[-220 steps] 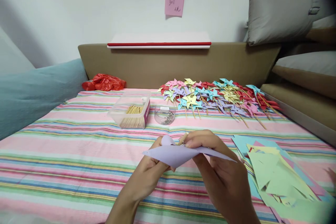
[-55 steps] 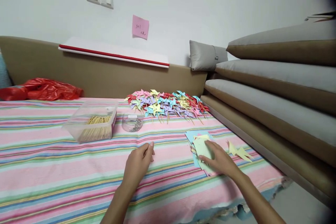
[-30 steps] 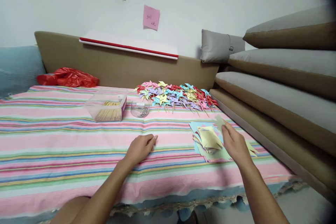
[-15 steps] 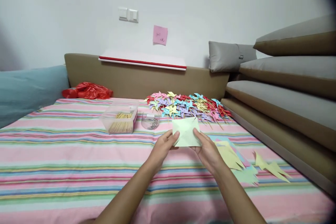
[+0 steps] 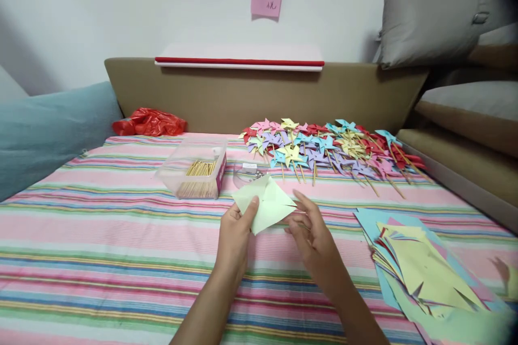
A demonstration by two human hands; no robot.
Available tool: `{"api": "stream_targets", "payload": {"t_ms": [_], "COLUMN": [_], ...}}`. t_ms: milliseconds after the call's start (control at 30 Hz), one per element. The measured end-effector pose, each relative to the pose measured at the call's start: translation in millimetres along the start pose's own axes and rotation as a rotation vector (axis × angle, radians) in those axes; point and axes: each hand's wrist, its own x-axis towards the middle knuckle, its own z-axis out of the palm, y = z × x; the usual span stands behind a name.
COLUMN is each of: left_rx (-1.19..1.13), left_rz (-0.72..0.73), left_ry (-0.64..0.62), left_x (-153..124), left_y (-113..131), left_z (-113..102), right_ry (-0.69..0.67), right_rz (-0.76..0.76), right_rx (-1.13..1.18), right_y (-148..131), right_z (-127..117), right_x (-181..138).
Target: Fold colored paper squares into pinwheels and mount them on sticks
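Note:
A pale green square of paper (image 5: 270,206), with slits running in from its corners, is tilted so one corner points right. My left hand (image 5: 238,226) grips its left side, thumb on top and fingers beneath. Beside the right corner is my right hand (image 5: 311,232), its fingers apart and slightly curled; whether a fingertip touches the paper I cannot tell. Just behind the paper, a small clear container (image 5: 243,175) of metal pins is partly covered. To its left a clear plastic box (image 5: 170,175) holds thin wooden sticks (image 5: 200,183).
Many finished paper pinwheels (image 5: 319,151) on sticks lie at the back right. A stack of cut coloured paper (image 5: 424,264) is at the right. A red plastic bag (image 5: 151,121) lies back left. Grey cushions (image 5: 477,102) border the right side of the striped cloth (image 5: 121,259).
The green paper has turned from square-on to corner-on. My right hand has let go of its edge and opened; my left still holds it. The camera view has shifted down and closer.

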Motion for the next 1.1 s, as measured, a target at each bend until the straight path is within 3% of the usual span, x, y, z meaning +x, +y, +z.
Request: {"api": "stream_targets", "payload": {"t_ms": [133, 300, 500, 733, 1100], "left_rx": [-0.032, -0.031, 0.047, 0.217, 0.23], "left_rz": [-0.023, -0.039, -0.067, -0.002, 0.008], "left_ry": [-0.052, -0.087, -0.131, -0.165, -0.198], "left_x": [-12.0, -31.6, -48.2, -55.1, -57.0], "left_y": [-4.2, -14.2, -13.6, -17.8, -19.4], "left_z": [2.4, 11.9, 16.2, 15.4, 19.7], "right_ry": [0.0, 0.12, 0.165, 0.177, 0.202], "right_rz": [-0.274, -0.3, -0.101, 0.145, 0.186], "right_rx": [-0.346, -0.331, -0.197, 0.063, 0.083], "right_y": [5.5, 6.2, -5.5, -12.3, -14.3], "right_z": [1.0, -4.2, -15.1, -20.5, -21.5], "right_x": [-15.1, -27.3, -34.4, -35.6, -36.0]}}
